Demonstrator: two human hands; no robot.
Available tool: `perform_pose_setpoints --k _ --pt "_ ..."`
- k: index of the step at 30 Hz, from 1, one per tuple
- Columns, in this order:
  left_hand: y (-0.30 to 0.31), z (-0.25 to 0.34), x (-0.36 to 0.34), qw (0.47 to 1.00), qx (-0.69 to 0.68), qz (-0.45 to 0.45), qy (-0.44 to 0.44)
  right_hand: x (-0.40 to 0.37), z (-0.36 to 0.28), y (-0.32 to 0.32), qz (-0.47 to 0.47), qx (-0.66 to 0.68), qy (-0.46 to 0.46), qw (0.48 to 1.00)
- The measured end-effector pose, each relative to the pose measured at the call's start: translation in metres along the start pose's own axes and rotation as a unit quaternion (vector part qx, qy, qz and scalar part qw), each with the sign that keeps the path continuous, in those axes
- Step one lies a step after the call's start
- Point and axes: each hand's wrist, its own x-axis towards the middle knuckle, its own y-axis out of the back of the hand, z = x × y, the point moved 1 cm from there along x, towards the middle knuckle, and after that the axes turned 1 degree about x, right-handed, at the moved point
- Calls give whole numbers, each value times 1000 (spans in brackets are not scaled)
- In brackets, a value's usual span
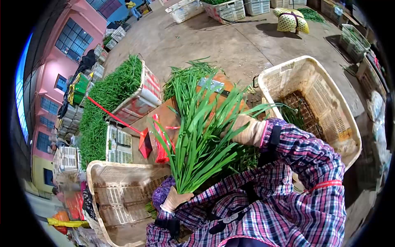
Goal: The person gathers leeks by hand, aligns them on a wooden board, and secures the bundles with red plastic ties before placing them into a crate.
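Note:
My left hand [175, 199], in a pale glove, grips the stem end of a bunch of long green chive leaves [196, 142] that fans upward. My right hand [249, 131], also gloved, reaches into the upper leaves of the same bunch, fingers among them. Both sleeves are purple plaid. The bunch is held above a brown board [170, 119] on which more loose green leaves [185, 76] lie. Red ties [160, 144] lie on the board left of the bunch.
A cream plastic basket [325, 96] with a few leaves stands at the right, another cream basket [117, 193] at lower left. A crate of greens [142, 96] and a long pile of greens [96, 119] lie left. More crates stand far back.

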Motion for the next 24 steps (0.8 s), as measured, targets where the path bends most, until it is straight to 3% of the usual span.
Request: perform_pose_setpoints --k 1,2,4,5,6,8,13,15,16,17,18,20,21,24 --pt "1 3 -1 1000 -3 -7 18 -2 -4 19 12 10 16 1000" --pt "2 4 -1 1000 -5 -6 17 -7 -10 37 -72 -89 11 993" --pt "3 5 -2 999 6 -28 27 -5 -5 42 -128 -90 -30 987" --pt "3 8 -4 999 -5 -33 32 -4 -4 42 -187 -142 -14 972" --pt "3 9 -4 999 -7 -34 33 -5 -5 41 -189 -141 -14 972" --pt "3 9 -5 999 -17 -47 17 -9 -5 41 -107 -53 -44 992" --pt "9 -3 -1 995 -7 -102 -22 0 -2 45 -192 -37 -36 980" --pt "11 -8 -6 995 -22 -97 28 5 -3 48 -199 -77 -35 976" --pt "13 -9 -6 993 -23 -102 60 7 -5 51 -174 -86 -20 981" --pt "8 -12 -14 990 -119 -65 47 11 -7 54 -149 -95 -3 984" --pt "9 -12 -16 989 -124 -62 44 17 -8 56 -150 -99 1 984" --pt "12 -13 -17 996 -33 -86 16 29 -9 60 -72 -78 69 992" --pt "11 -10 -19 994 -79 -81 -7 41 6 36 -30 -54 60 996" --pt "4 1 -29 980 -196 -17 -7 61 15 34 -36 -73 44 996"
